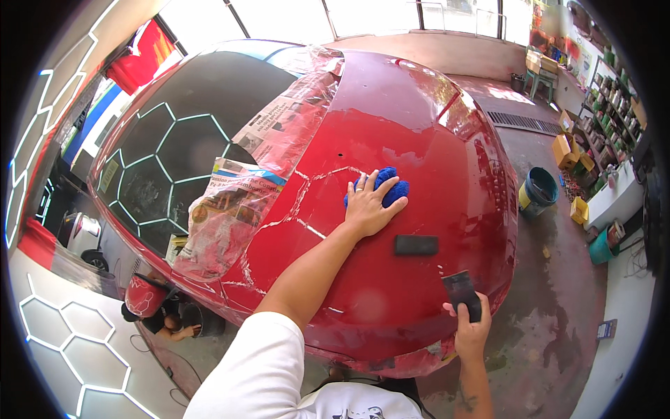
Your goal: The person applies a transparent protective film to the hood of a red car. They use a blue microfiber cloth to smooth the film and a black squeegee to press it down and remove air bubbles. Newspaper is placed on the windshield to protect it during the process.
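Note:
My left hand, fingers spread, presses a bunched blue cloth flat on the red car hood. The cloth pokes out around the fingers. A ring shows on that hand. To the right, over the hood's near right edge, my right hand grips a black sanding block between thumb and fingers. A second black block lies on the hood between my two hands. The hood is glossy and wet near me, with whitish streaks, and duller toward the far side.
Newspaper and clear plastic cover part of the windshield. A bucket stands on the floor to the right, near boxes and loaded shelves. At lower left a person crouches beside a dark bucket.

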A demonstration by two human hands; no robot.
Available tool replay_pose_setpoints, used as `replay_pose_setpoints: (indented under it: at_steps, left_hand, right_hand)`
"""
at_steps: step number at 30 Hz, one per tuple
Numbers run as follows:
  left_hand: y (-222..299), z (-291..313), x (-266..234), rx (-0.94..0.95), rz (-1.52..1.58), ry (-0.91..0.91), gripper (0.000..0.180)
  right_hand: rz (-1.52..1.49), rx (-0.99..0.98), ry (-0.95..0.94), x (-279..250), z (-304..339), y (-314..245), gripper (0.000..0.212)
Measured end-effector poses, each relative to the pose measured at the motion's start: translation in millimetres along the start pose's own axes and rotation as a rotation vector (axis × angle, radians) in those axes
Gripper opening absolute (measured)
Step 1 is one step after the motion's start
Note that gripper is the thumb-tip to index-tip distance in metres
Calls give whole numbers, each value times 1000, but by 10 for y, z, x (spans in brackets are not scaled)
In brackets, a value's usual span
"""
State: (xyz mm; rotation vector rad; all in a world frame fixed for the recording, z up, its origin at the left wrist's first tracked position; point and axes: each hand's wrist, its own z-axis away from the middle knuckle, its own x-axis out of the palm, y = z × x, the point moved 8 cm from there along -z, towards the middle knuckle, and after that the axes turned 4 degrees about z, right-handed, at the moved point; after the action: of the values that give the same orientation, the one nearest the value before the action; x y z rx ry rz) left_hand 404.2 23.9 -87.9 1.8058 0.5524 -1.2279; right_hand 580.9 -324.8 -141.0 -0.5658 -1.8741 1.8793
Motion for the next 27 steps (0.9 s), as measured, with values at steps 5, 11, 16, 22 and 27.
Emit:
replay_pose_setpoints:
  at_steps: [5, 11, 16, 22, 27]
  left_hand:
    - [217, 776, -457, 89, 527, 188, 71]
    - [423, 2128, -449, -443, 1055, -21, 45]
    - [22, 2404, -191, -640, 1570, 227, 32]
    - [-359, 2727, -767, -706, 1517, 380, 54]
    - [-372, 2851, -908, -627, 1611, 278, 64]
  right_hand:
    - [-94, 14, -127, 569, -180, -363, 20]
    - [214, -202, -7, 871, -269, -544, 16]
    - [594, -839, -532, 1844, 245, -970, 57]
    - [1097, -728, -168, 1173, -885, -474, 82]
    - [1218, -695, -306, 1077, -1181, -101, 65]
